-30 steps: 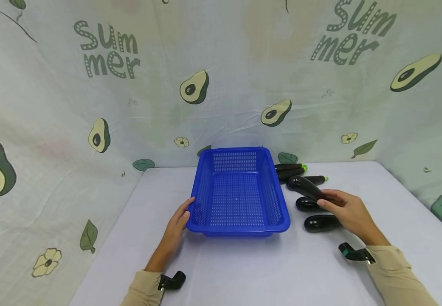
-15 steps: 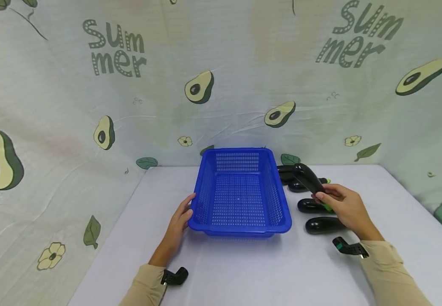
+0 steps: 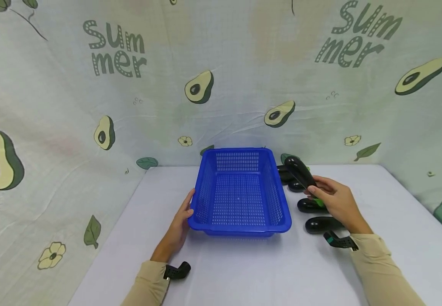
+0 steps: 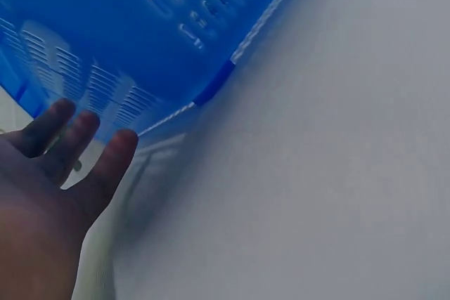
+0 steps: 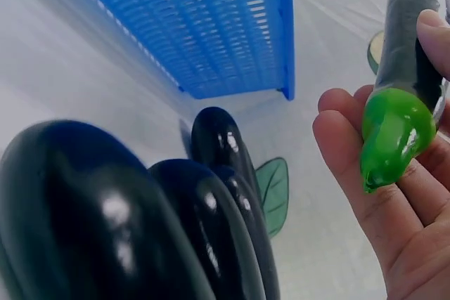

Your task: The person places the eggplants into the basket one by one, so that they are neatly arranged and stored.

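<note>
My right hand [image 3: 337, 202] grips a dark, glossy eggplant [image 3: 299, 171] near its stem end and holds it above the table, tilted toward the upper left. Its bright green cap [image 5: 397, 128] shows in the right wrist view, with the thumb on one side and fingers under the other. A blue perforated plastic basket [image 3: 240, 228] stands in the middle with nothing in it. At its left side is my left hand [image 3: 178, 227], whose fingers [image 4: 116, 156] are extended and spread along the basket's outer wall. Whether every finger touches the wall I cannot tell.
Several more eggplants lie right of the basket, including a front one [image 3: 322, 224] and one behind it [image 3: 309, 206]. Others are partly hidden by the held eggplant. A white cloth covers the table [image 3: 243, 272]. A printed curtain [image 3: 236, 63] hangs behind.
My right hand has lifted the eggplant up and away from the others, tipping its rounded end upward, then shifted left toward the basket. The left hand has stayed beside the basket, its fingers slightly shifted.
</note>
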A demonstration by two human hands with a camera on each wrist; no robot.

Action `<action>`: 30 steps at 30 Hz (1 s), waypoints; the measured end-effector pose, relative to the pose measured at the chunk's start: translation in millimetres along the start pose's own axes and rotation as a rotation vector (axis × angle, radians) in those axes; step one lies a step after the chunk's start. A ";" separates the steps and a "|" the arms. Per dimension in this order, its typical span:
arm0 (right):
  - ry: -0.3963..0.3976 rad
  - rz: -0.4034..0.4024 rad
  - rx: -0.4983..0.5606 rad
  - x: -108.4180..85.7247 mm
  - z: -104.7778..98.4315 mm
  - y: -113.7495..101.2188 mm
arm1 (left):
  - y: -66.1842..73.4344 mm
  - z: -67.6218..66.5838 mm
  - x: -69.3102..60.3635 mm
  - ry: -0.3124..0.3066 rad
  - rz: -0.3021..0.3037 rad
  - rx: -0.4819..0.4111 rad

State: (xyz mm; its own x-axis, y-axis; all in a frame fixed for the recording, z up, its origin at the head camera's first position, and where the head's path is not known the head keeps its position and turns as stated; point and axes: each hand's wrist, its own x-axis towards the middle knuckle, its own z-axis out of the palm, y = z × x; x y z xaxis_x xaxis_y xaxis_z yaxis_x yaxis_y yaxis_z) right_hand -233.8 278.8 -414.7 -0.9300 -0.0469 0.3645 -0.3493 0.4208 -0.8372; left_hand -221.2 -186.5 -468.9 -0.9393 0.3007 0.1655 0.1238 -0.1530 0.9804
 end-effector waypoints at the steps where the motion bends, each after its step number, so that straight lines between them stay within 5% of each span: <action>1: -0.001 -0.006 0.008 0.4 0.5 0.4 | 0.0 0.4 0.8 -0.010 -0.003 -0.015; 11: 0.005 -0.001 0.023 9.3 6.3 -8.3 | 3.1 4.8 8.1 -0.022 -0.014 -0.068; 30: -0.212 0.068 -0.008 63.7 18.3 -38.2 | -4.3 3.9 5.4 -0.028 0.033 -0.019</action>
State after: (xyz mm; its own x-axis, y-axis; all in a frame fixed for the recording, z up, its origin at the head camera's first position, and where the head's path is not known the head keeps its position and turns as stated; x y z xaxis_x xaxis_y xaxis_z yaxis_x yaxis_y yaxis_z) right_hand -281.8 243.1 -367.0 -0.9549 -0.2069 0.2131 -0.2850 0.4369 -0.8531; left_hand -225.6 -180.5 -471.8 -0.9255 0.3209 0.2013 0.1485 -0.1815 0.9721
